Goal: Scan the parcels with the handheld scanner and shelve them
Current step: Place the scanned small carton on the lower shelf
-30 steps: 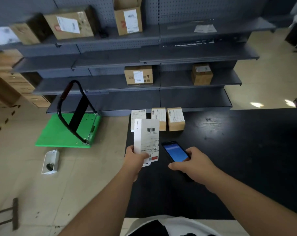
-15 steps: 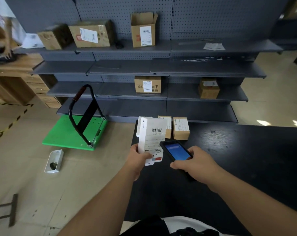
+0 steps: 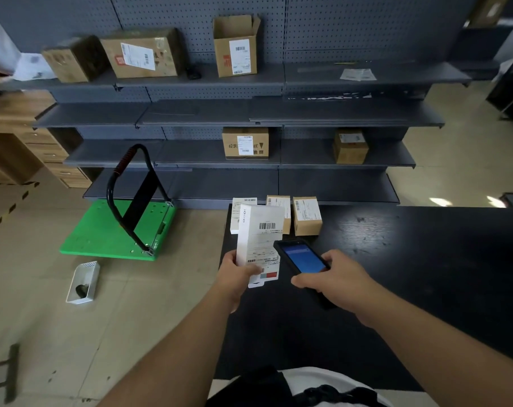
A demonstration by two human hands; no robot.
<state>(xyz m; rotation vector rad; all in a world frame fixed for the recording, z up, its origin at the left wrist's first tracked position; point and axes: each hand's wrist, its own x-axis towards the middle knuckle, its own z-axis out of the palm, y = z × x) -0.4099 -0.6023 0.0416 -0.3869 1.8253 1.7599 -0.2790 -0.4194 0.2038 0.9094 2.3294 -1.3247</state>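
Head view: the left hand (image 3: 234, 274) has its grip closed around the lower end of a slim white parcel (image 3: 258, 239), held upright over the near-left corner of the black tabletop (image 3: 425, 259), barcode label facing the camera. The label's small print is too fine to read, and the thumb covers part of its lower edge. The right hand (image 3: 334, 277) holds the handheld scanner (image 3: 303, 257), fingers wrapped over its rear half so that the body below the blue screen is hidden; its front tip sits just beside the parcel's right edge, at about 3 o'clock from it. Whether the two touch cannot be told.

Behind the held parcel, at 12 o'clock, three small parcels stand on the tabletop: a white one (image 3: 236, 212) and a brown one (image 3: 280, 207), both partly hidden, and a brown box (image 3: 306, 215) in full view. Grey shelves (image 3: 337, 116) beyond carry several cardboard boxes; one box (image 3: 487, 10) at upper right is cut off by the frame. A green platform trolley (image 3: 102, 233) stands on the floor at 10 o'clock.
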